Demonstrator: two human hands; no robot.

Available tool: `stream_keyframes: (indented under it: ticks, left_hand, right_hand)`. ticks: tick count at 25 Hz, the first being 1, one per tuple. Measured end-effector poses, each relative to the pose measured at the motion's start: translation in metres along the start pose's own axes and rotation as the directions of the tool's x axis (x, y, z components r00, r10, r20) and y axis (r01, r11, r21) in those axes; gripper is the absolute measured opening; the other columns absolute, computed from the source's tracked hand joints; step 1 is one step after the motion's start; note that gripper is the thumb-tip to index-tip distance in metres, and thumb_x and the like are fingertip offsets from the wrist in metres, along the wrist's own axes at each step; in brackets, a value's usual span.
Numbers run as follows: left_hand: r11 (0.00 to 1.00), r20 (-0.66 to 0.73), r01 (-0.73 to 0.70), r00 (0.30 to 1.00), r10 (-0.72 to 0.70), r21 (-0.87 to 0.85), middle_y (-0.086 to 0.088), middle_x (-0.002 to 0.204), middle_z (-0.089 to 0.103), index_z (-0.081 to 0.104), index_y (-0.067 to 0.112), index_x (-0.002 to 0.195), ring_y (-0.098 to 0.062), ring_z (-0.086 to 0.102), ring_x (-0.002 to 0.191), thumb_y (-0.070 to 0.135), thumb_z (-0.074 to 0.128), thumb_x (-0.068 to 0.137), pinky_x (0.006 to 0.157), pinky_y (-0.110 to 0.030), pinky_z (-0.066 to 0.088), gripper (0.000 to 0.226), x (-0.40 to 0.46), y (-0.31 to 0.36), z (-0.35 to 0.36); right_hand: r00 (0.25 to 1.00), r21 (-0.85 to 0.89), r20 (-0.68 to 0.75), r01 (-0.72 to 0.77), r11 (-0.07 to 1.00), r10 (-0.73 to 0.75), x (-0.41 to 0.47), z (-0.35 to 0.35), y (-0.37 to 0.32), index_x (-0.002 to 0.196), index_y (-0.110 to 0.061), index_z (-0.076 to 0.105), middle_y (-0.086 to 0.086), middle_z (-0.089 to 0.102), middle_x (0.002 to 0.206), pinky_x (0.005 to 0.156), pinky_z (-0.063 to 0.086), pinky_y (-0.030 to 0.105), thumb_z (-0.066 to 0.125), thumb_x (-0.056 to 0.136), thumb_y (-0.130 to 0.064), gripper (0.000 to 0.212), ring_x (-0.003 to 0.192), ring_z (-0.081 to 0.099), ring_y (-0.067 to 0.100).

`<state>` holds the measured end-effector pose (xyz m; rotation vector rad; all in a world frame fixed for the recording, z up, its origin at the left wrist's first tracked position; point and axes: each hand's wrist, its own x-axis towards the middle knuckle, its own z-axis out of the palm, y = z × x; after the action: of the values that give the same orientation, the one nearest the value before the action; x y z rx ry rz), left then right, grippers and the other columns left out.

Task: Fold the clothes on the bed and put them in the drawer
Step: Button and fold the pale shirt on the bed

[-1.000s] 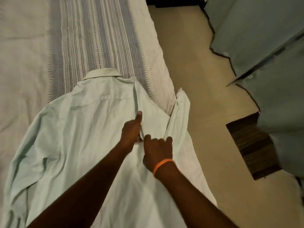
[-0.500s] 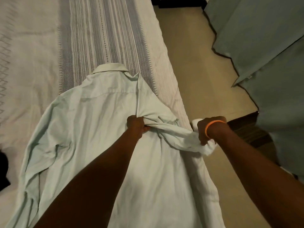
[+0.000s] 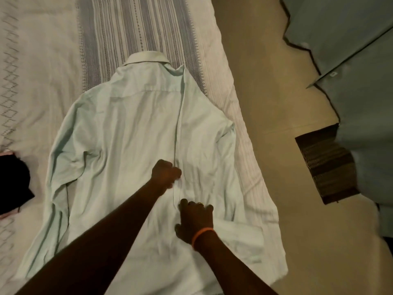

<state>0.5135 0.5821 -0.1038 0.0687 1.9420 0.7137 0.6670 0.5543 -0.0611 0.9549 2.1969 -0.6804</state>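
I note left hand (image 3: pixel 165 173) curled at the pale shirt (image 3: pixel 127 135) fold edge, grip unclear; right hand (image 3: pixel 196 218) presses flat; sleeve toward 4 o'clock may slide off the bed (image 3: pixel 42 50).

Beige floor (image 3: pixel 265 86) beside the bed (image 3: pixel 42 50); dark striped mat (image 3: pixel 325 162) near grey-green cabinet doors (image 3: pixel 348 24); dim light.

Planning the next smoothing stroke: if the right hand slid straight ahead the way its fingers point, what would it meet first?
More shirt: the right hand points up the folded-over panel, right of the left hand. Likely just cloth up to the shoulder.
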Motion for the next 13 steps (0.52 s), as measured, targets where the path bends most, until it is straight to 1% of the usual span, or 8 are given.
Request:
stream_keyframes:
  ticks: [3,4,6,7,8,10,12,13]
  left_hand:
    - [0.971,-0.035,-0.075,0.996,0.085,0.227,-0.007,0.075,0.063,0.062,0.007,0.073,-0.022,0.063,0.069,0.022,0.077,0.069,0.069,-0.035,0.055,0.022,-0.031,-0.051,0.008]
    - [0.966,-0.013,-0.075,0.997,0.081,0.247,-0.005,0.069,0.063,0.061,0.010,0.067,-0.022,0.062,0.068,0.034,0.079,0.072,0.070,-0.036,0.056,0.031,-0.044,-0.062,0.013]
    - [0.974,0.020,-0.043,0.999,0.040,0.224,-0.005,0.059,0.062,0.057,0.011,0.058,-0.022,0.063,0.062,0.054,0.077,0.071,0.066,-0.038,0.059,0.049,-0.067,-0.076,0.025]
    - [0.976,0.022,-0.039,0.999,0.036,0.215,-0.005,0.060,0.063,0.057,0.010,0.059,-0.023,0.066,0.062,0.054,0.077,0.070,0.063,-0.039,0.060,0.049,-0.075,-0.080,0.033]
    - [0.978,0.033,-0.029,0.999,0.023,0.207,-0.007,0.063,0.065,0.059,0.007,0.064,-0.024,0.068,0.062,0.044,0.078,0.071,0.060,-0.041,0.061,0.042,-0.082,-0.084,0.038]
    - [0.989,0.127,0.127,0.982,-0.137,0.082,-0.017,0.075,0.068,0.061,-0.002,0.082,-0.031,0.071,0.064,0.016,0.071,0.074,0.060,-0.046,0.061,0.023,-0.092,-0.086,0.046]
    - [0.936,0.277,0.349,0.904,-0.325,-0.042,-0.025,0.080,0.065,0.059,-0.010,0.094,-0.039,0.070,0.067,0.001,0.063,0.078,0.069,-0.051,0.060,0.020,-0.096,-0.091,0.048]
    - [0.917,0.304,0.388,0.888,-0.344,-0.096,-0.027,0.082,0.063,0.058,-0.011,0.096,-0.040,0.068,0.070,-0.002,0.059,0.081,0.072,-0.053,0.059,0.018,-0.097,-0.095,0.048]
  right_hand:
    - [1.000,0.183,-0.003,-0.030,0.983,0.031,-0.008,0.007,0.022,0.126,-0.018,0.043,0.006,0.053,0.122,0.088,0.048,0.041,0.062,0.084,-0.052,0.058,0.111,0.056,0.031]
    - [0.999,0.182,0.011,-0.047,0.982,0.046,-0.012,0.004,0.030,0.126,-0.019,0.046,0.005,0.053,0.122,0.088,0.048,0.039,0.063,0.083,-0.054,0.058,0.111,0.056,0.030]
    - [0.996,0.067,0.077,-0.058,0.996,0.053,-0.021,-0.002,0.043,0.125,-0.018,0.050,0.006,0.055,0.123,0.089,0.046,0.038,0.066,0.081,-0.047,0.055,0.112,0.057,0.031]
    - [0.993,-0.018,0.108,-0.044,0.999,0.046,-0.027,-0.005,0.048,0.123,-0.017,0.051,0.007,0.057,0.122,0.089,0.045,0.037,0.067,0.081,-0.040,0.050,0.111,0.058,0.031]
    - [0.990,-0.092,0.138,-0.029,0.995,0.041,-0.033,-0.006,0.051,0.122,-0.015,0.051,0.008,0.059,0.121,0.088,0.045,0.036,0.067,0.081,-0.033,0.047,0.110,0.060,0.031]
    - [0.977,-0.178,0.207,-0.012,0.984,0.049,-0.045,-0.006,0.056,0.125,-0.015,0.051,0.008,0.060,0.121,0.087,0.046,0.035,0.069,0.080,-0.024,0.049,0.110,0.061,0.030]
    - [0.967,-0.167,0.250,-0.004,0.986,0.046,-0.052,-0.001,0.060,0.128,-0.016,0.050,0.007,0.059,0.123,0.088,0.047,0.035,0.074,0.077,-0.021,0.057,0.111,0.061,0.029]
    - [0.967,-0.097,0.253,0.001,0.995,0.024,-0.054,0.004,0.061,0.127,-0.015,0.051,0.007,0.059,0.122,0.087,0.047,0.035,0.076,0.076,-0.022,0.056,0.110,0.061,0.028]
